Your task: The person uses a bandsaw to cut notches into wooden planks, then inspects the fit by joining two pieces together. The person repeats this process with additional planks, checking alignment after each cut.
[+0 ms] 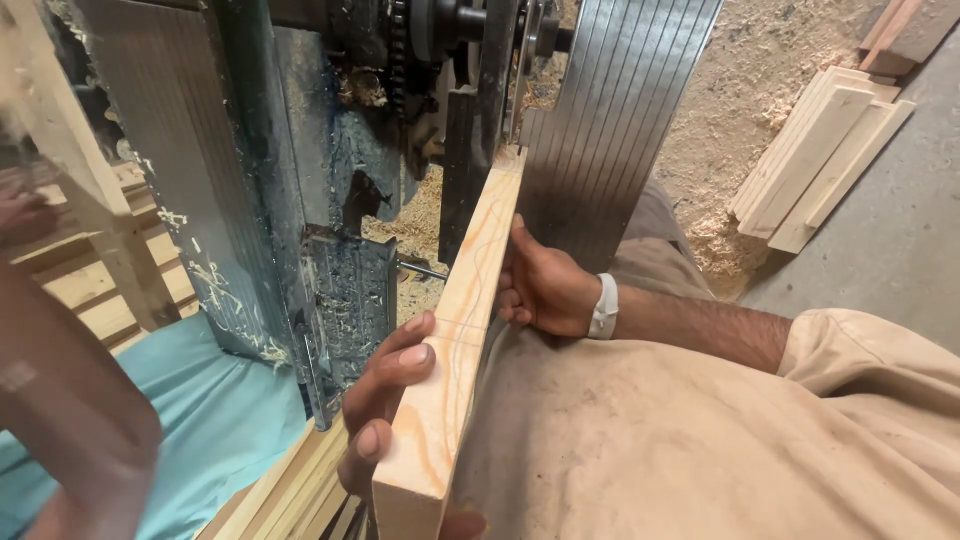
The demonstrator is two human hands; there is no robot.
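Observation:
A pale wooden board (470, 300) stands on its narrow edge, its far end against a dark metal woodworking machine (300, 200). My left hand (385, 400) grips the board's near end from the left, thumb and fingers over the top edge. My right hand (545, 290), with a white band at the wrist, presses flat against the board's right side further along. A ribbed metal plate (610, 120) rises just right of the board's far end.
Another person's blurred arm (60, 400) and hand (20, 215) are at the left, by a pale plank. A teal sheet (220, 410) lies below the machine. Cut boards (815, 165) are stacked at the upper right beside sawdust (740, 80). More planks (290, 490) lie under my left hand.

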